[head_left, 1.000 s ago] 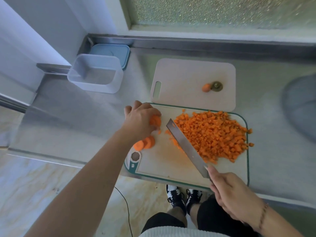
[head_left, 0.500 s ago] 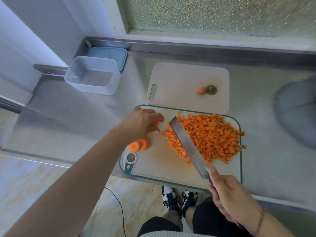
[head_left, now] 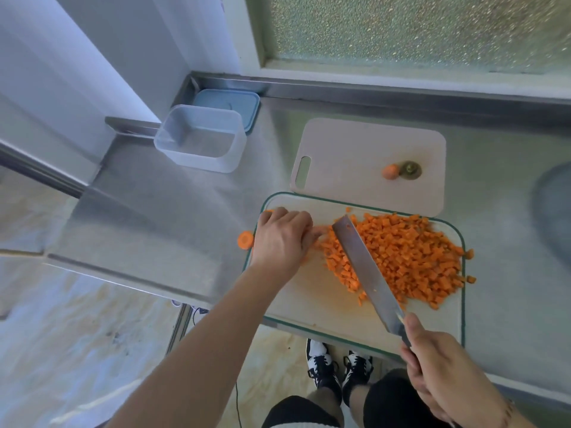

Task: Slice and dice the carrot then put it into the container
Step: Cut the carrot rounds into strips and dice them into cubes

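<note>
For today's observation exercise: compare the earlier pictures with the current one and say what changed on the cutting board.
The left hand slid toward the knife, now covering the slices it pressed. One carrot slice lies beside the board's left edge. The right hand keeps gripping the knife; the diced carrot pile and empty container stayed.

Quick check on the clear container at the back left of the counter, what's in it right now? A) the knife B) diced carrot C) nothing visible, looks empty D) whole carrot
C: the container shows only its bare bottom, while the diced carrot lies piled on the cutting board and the knife is held by the right hand.
</note>
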Demonstrator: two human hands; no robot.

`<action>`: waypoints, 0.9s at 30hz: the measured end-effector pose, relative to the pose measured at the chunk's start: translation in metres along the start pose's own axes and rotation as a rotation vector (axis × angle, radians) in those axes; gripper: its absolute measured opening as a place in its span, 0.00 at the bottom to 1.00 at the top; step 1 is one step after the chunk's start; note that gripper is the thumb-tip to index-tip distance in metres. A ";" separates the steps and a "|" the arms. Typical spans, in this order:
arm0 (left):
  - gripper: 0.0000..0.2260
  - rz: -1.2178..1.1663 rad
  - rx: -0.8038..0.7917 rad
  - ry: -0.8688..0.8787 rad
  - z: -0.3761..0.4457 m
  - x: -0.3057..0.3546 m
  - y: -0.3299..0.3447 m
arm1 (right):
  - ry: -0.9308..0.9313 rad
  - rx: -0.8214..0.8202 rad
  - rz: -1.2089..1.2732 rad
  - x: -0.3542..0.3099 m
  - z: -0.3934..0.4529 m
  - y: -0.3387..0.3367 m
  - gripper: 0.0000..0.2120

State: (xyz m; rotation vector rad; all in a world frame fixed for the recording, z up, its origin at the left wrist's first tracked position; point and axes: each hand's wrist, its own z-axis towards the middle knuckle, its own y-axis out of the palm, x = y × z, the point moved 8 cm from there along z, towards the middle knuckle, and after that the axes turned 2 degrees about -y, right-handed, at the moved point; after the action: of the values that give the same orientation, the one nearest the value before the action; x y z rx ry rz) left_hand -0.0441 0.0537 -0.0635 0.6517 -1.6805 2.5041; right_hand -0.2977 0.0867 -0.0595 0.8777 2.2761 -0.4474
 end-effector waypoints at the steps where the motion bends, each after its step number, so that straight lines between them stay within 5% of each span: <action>1: 0.21 -0.009 -0.003 0.003 0.005 -0.002 0.001 | 0.013 -0.005 0.014 0.000 -0.001 0.001 0.25; 4: 0.21 -0.154 0.029 -0.031 0.014 -0.008 -0.008 | 0.019 0.009 0.010 0.001 -0.001 -0.003 0.24; 8: 0.06 -0.409 -0.076 -0.253 -0.017 -0.005 -0.018 | -0.013 0.012 -0.174 0.010 0.000 -0.013 0.27; 13: 0.07 -0.436 -0.296 -0.131 -0.094 0.035 0.010 | -0.013 0.000 -0.298 0.028 -0.001 -0.019 0.36; 18: 0.05 -0.204 -0.105 0.036 -0.116 0.052 0.002 | -0.029 0.085 -0.387 0.036 0.001 -0.030 0.46; 27: 0.07 -0.249 -0.077 0.104 -0.127 0.065 0.010 | -0.089 0.041 -0.595 0.020 0.001 -0.020 0.28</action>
State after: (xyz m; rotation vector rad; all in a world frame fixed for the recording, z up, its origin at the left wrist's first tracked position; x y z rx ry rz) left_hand -0.1453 0.1510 -0.0888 0.6649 -1.5462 2.2511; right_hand -0.3221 0.0815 -0.0727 0.1720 2.4240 -0.7731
